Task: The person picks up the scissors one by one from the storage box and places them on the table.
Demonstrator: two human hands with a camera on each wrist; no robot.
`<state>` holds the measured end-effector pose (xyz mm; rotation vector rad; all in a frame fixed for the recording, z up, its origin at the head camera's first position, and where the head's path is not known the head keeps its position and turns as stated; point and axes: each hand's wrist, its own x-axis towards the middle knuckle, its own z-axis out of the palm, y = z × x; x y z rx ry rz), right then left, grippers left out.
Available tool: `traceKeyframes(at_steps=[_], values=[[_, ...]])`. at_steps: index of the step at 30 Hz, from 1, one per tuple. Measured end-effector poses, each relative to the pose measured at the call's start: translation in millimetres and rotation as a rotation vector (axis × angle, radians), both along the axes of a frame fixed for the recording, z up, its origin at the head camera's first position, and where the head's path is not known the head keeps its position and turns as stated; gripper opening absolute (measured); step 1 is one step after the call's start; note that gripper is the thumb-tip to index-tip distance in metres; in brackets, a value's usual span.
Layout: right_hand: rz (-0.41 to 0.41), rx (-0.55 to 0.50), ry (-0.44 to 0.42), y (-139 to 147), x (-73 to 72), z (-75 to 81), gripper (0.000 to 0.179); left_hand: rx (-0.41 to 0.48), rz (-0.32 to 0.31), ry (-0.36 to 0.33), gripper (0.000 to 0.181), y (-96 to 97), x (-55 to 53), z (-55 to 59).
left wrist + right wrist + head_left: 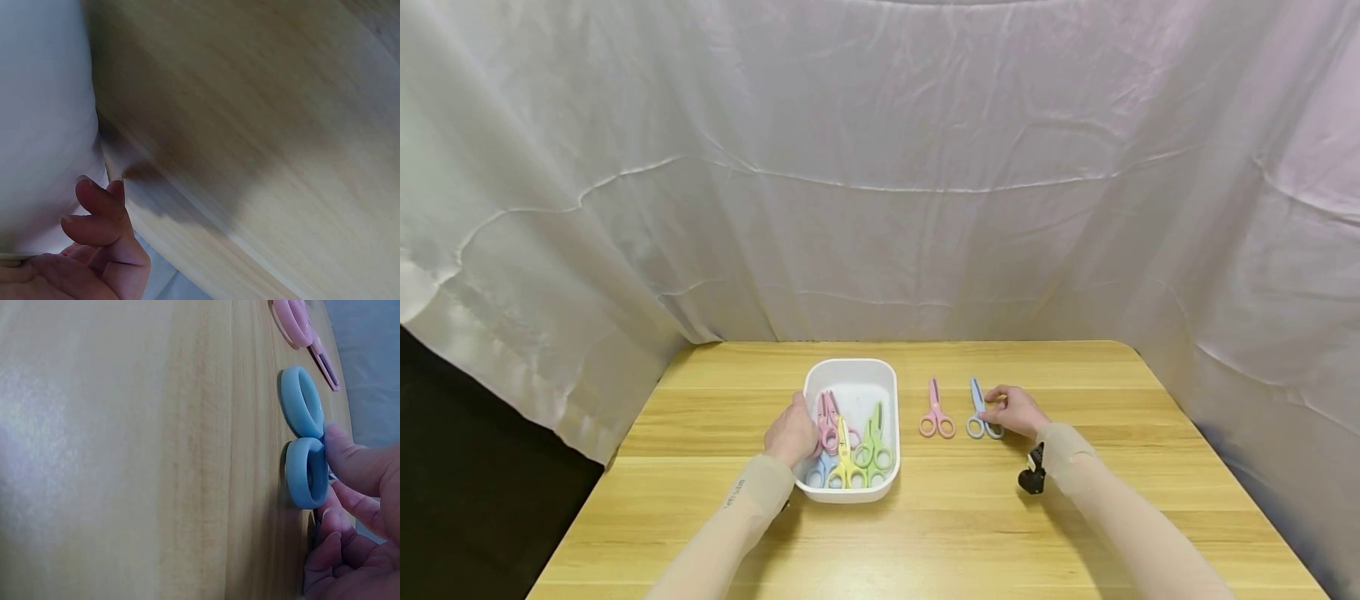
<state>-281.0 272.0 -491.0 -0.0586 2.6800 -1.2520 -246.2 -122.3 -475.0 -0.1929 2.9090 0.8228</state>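
From the head, the surface [970,517] is viewed forward and down. The tray [850,496] is shared by the left wrist's close-up, blue scissors [977,397] by the right's.

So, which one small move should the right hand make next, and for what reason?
Probably the right hand should release the blue scissors: they seem to lie flat on the table beside the pink scissors, blades pointing roughly the same way, and more scissors lie in the white bin, perhaps for adding.

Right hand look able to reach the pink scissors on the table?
Likely yes: the pink scissors lie just past the blue scissors that the right hand touches, with nothing else between.
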Motion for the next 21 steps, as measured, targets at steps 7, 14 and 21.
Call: traceKeyframes(at_steps=[7, 14, 21], values=[[-0.019, -0.022, -0.028, -0.2, 1.2, 1.4, 0.046, 0.007, 0.002, -0.009, 0.061, -0.3, 0.2, 0.7], [-0.035, -0.016, -0.038, 1.9, 0.4, 1.7, 0.048, 0.008, 0.004, -0.017, 0.066, -0.2, -0.3, 0.4], [-0.078, -0.055, -0.054, -0.4, 1.5, 4.6, 0.045, 0.016, 0.009, -0.022, 0.071, 0.8, 0.3, 1.4]])
